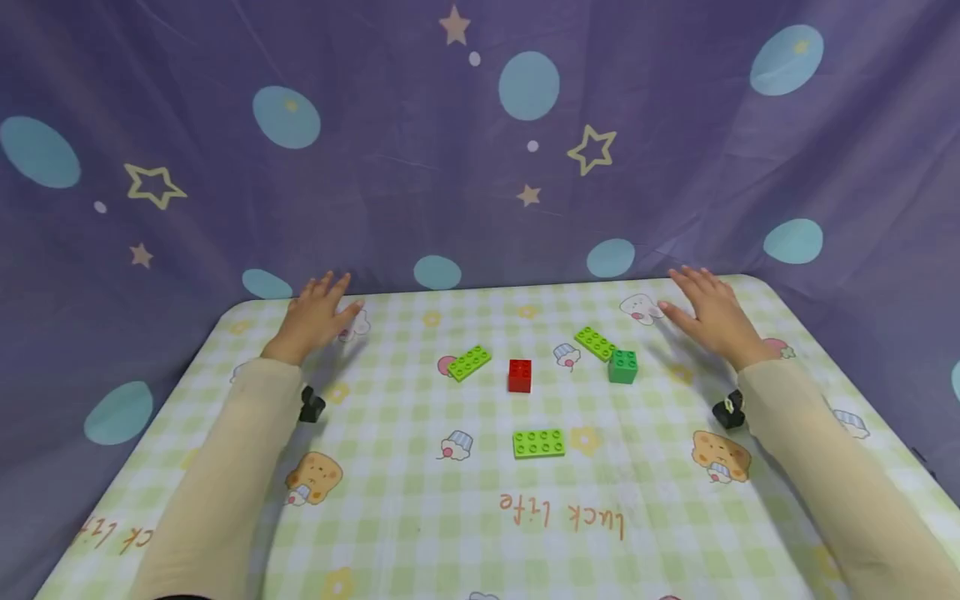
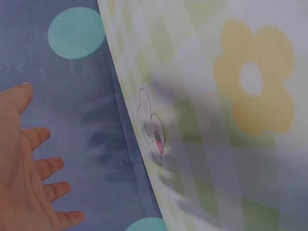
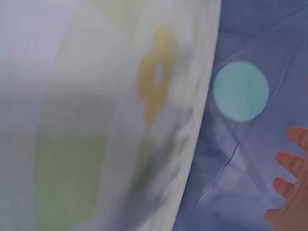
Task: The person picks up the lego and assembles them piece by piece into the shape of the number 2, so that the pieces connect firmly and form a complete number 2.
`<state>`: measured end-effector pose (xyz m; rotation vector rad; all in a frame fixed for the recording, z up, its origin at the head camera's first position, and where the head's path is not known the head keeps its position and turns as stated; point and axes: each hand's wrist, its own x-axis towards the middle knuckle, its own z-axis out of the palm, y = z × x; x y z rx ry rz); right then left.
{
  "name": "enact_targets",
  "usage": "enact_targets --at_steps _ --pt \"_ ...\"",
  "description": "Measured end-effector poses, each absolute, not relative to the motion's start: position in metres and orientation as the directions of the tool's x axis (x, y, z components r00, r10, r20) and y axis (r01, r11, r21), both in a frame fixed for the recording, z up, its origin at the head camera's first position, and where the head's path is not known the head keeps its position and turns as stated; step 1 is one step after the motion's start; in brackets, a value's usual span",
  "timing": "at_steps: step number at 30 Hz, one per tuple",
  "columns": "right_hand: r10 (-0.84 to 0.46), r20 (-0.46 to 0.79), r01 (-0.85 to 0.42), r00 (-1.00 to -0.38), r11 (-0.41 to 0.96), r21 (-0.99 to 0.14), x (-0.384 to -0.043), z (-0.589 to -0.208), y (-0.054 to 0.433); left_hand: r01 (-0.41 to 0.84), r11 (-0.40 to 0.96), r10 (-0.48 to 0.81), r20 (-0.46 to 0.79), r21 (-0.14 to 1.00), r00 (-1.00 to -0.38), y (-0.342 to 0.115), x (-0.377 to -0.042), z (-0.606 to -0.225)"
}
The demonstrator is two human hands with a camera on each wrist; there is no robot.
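My left hand point(image 1: 311, 317) hovers over the far left part of the table, fingers spread and holding nothing. Over the far right part my right hand point(image 1: 712, 315) is held the same way, its fingers extended. Between the hands lie toy building bricks: a red brick point(image 1: 520, 376) in the middle, a dark green brick point(image 1: 622, 367) to its right, and a flat lime brick point(image 1: 596, 342) touching or close behind the green one. Another flat lime brick point(image 1: 470, 363) lies left of the red. Nearer the front is a third lime brick point(image 1: 538, 443). Both wrist views show spread, bare fingers.
A checkered tablecloth point(image 1: 405, 500) with printed cakes, flowers and lettering covers the table. Behind the table's far edge hangs a purple curtain point(image 1: 390, 183) with stars and teal spots. A small black device point(image 1: 729, 410) sits under the right wrist, another point(image 1: 311, 405) under the left.
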<state>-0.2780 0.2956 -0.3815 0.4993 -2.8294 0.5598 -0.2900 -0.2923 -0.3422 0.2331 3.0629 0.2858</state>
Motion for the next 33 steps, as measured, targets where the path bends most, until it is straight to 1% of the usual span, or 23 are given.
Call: enact_targets --at_steps 6,10,13,16,20,22,25,33 --pt "-0.336 0.32 -0.444 -0.886 0.816 -0.371 -0.266 -0.375 0.275 0.188 0.956 0.193 0.0 0.225 -0.981 -0.285 -0.285 -0.342" --pt "-0.374 0.349 -0.498 -0.859 0.767 -0.405 -0.26 -0.374 0.261 0.221 0.934 0.213 0.058 0.279 -0.975 -0.276 -0.282 -0.343" --pt "-0.41 0.357 -0.538 -0.839 0.723 -0.433 -0.253 -0.373 0.249 0.27 0.905 0.251 0.1 0.33 -0.963 -0.266 -0.278 -0.347" --pt "-0.451 0.377 -0.586 -0.809 0.668 -0.459 -0.243 -0.372 0.235 0.323 0.868 0.3 0.12 0.377 -0.946 -0.252 -0.273 -0.35" --pt "-0.505 0.44 -0.67 -0.742 0.575 -0.47 -0.228 -0.372 0.217 0.377 0.812 0.353 0.139 0.445 -0.925 -0.231 -0.265 -0.354" --pt "-0.523 0.445 -0.686 -0.727 0.543 -0.484 -0.221 -0.372 0.209 0.393 0.784 0.368 0.15 0.481 -0.918 -0.22 -0.26 -0.355" --pt "-0.538 0.401 -0.667 -0.741 0.523 -0.531 -0.211 -0.373 0.199 0.413 0.736 0.386 0.169 0.536 -0.907 -0.206 -0.254 -0.357" --pt "-0.529 0.279 -0.551 -0.802 0.471 -0.689 -0.192 -0.379 0.181 0.442 0.578 0.433 0.2 0.686 -0.879 -0.17 -0.24 -0.37"
